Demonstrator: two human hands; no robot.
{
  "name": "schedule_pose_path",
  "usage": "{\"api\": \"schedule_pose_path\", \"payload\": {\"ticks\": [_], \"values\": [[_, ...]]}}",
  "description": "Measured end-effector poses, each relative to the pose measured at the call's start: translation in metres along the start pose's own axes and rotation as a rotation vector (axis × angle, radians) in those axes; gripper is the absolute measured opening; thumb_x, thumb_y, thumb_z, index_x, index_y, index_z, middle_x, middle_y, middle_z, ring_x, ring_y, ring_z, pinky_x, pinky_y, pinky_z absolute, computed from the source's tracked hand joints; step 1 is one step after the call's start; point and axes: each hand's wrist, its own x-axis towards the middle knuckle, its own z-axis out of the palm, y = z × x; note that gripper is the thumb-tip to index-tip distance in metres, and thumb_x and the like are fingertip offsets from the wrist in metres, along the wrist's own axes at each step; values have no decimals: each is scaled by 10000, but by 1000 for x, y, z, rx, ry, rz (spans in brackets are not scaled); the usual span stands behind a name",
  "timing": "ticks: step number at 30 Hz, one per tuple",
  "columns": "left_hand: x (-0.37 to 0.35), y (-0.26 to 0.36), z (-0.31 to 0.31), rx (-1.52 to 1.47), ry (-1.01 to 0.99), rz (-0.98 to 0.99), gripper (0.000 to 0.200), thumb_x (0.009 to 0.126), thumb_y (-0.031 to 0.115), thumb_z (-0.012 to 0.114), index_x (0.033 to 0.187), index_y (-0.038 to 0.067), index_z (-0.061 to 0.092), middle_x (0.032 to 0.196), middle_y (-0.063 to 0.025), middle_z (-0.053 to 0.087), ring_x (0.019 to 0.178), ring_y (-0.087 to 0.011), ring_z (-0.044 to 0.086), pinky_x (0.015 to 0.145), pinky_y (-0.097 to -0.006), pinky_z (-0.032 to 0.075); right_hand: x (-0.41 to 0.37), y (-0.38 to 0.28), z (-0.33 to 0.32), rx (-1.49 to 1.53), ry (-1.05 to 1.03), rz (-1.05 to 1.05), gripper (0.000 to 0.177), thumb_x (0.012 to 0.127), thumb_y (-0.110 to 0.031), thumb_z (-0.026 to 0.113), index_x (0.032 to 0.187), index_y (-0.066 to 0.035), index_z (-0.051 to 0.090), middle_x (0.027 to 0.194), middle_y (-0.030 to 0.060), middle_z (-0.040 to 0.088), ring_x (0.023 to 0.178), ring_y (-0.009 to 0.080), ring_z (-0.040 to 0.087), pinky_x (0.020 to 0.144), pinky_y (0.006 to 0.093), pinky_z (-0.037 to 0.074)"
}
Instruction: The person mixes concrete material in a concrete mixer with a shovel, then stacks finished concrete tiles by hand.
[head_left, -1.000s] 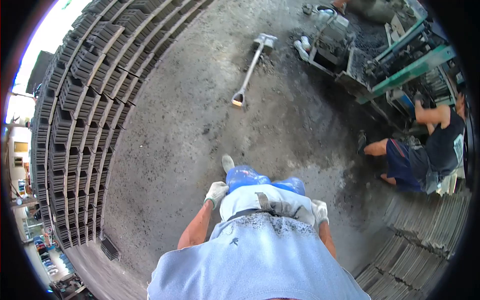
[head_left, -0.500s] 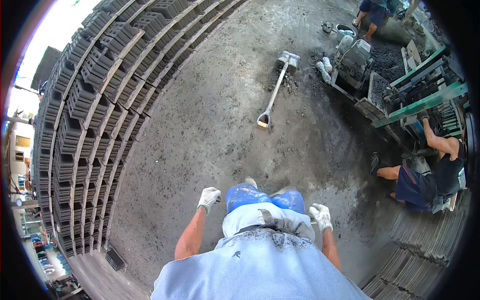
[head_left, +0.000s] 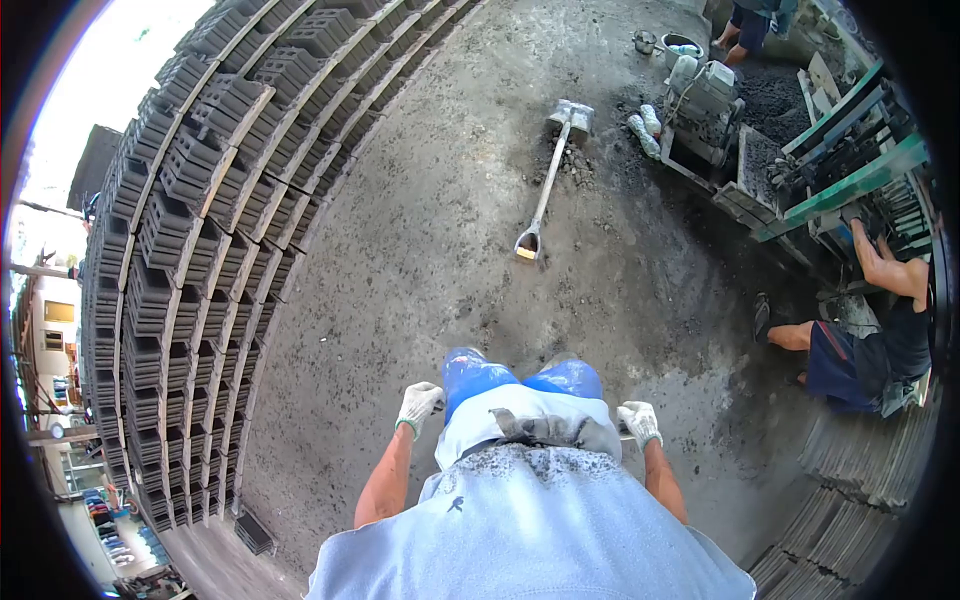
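My left hand (head_left: 420, 404), in a whitish work glove, hangs beside my left thigh with its fingers curled in. No object shows in it. On the other side my right hand (head_left: 640, 421), also gloved, is closed beside my hip. A thin greyish edge shows at its fingers, too small to name. Both hands are nearest to my blue shorts (head_left: 565, 378) and the pale cloth (head_left: 470, 425) at my waist. A shovel (head_left: 548, 185) lies on the ground ahead, its handle end towards me, touched by neither hand.
Tall racks of grey hollow blocks (head_left: 165, 300) curve along the left. At right a person (head_left: 860, 360) works at a green-framed machine (head_left: 850, 190). Another person's legs (head_left: 740, 35) show at top right near a bucket (head_left: 683, 50). Stacked boards (head_left: 840, 520) lie lower right.
The shovel and machine have shifted slightly in view as my head moved. My legs have changed position in a step. The person at the machine has both arms at it.
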Motion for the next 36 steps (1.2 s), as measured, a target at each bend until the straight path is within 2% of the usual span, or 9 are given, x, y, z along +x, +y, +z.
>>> {"api": "schedule_pose_path", "payload": {"ticks": [4,8,14,16,18,19,25,31,36], "values": [[18,-5,21,52,-26,-73,194,772,153,632,875,-3,684,706,-82,662,562,-152,614,529,-282,503,30,12,-8,24,146,-180,399,796,-190,721,1109,48,653,854,117,704,673,199,673,524,325,543],[32,16,23,56,-56,-16,198,788,167,619,877,0,677,726,-80,670,611,-157,635,588,-281,517,23,6,-15,360,163,43,306,812,-166,686,1030,47,664,765,92,667,551,160,616,516,327,519],[43,57,12,26,-119,72,212,813,185,602,892,-1,669,761,-89,685,663,-166,655,633,-281,523,9,-22,10,191,111,47,329,792,-193,668,1020,43,696,848,134,709,709,224,672,654,333,540],[58,70,18,69,-193,76,223,814,191,614,903,-6,669,760,-87,685,668,-160,653,629,-281,521,26,13,14,-153,188,-325,415,805,-257,664,1082,52,671,989,174,708,824,247,683,740,329,539],[75,88,28,153,-247,44,226,798,189,649,923,3,682,777,-79,671,661,-157,621,627,-295,513,-36,-51,15,192,279,-64,420,825,-239,664,1129,50,651,997,170,701,825,243,684,703,342,560],[80,103,34,205,-283,52,228,797,193,650,920,5,682,776,-77,670,660,-155,620,625,-293,513,14,44,30,74,340,-221,409,834,-198,665,1162,44,634,979,161,697,774,231,688,634,355,577],[137,153,21,407,-423,5,225,810,217,634,888,9,671,762,-68,656,639,-142,613,613,-283,508,-49,-30,53,606,395,339,422,838,-178,667,1198,33,606,913,122,692,679,214,672,572,368,593],[181,186,-43,412,-263,-55,211,789,192,633,904,20,679,758,-54,650,630,-152,607,595,-293,497,-3,-97,95,184,255,63,352,816,-217,643,1057,38,669,832,142,690,618,204,659,563,337,564],[236,220,-47,463,-322,38,197,816,193,623,870,11,672,750,-71,678,615,-156,642,566,-276,500,12,-144,128,171,501,27,392,832,-283,667,1084,17,678,1069,185,676,924,246,655,777,344,524]]}}
